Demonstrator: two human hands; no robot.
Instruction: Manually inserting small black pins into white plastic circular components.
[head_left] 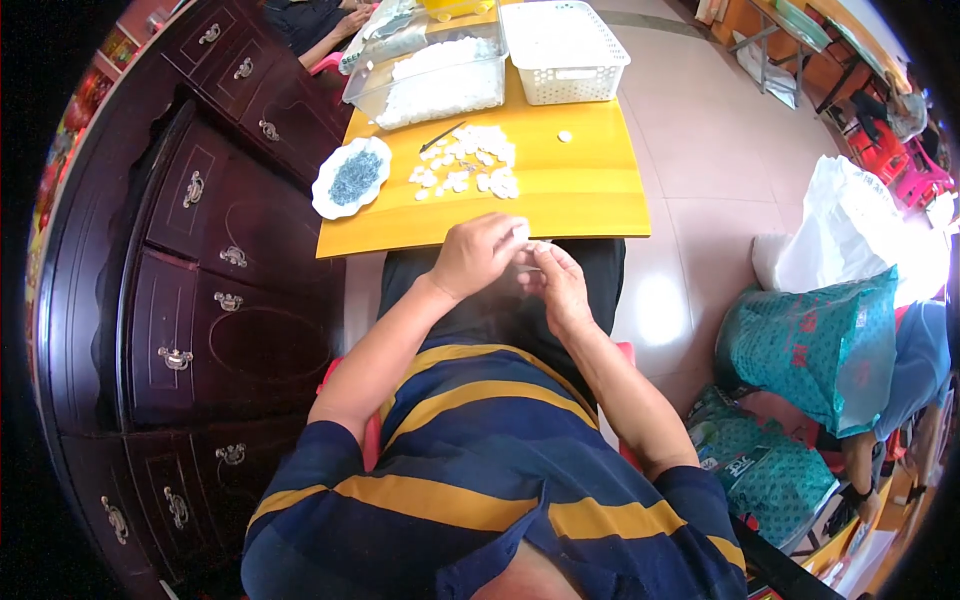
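Note:
Just off the near edge of the yellow table [580,205], my left hand [473,255] and my right hand [556,283] meet over my lap. Both are closed, with fingertips pinching a small white piece [520,232] between them; its exact kind is too small to make out. Beyond them lies a loose spread of similar small white pieces [500,183]. A thin black stick-like tool [442,137] rests at the spread's far left. On the left, a white scalloped dish [322,190] holds a heap of small dark grey-blue slivers [355,178].
A clear plastic bin [366,98] full of white pieces and a white perforated basket [570,88] stand at the table's far end. One round white piece [565,136] lies apart. Dark wooden drawers [200,260] flank my left. Teal bags [800,345] sit right; another person's arm [325,45] shows far left.

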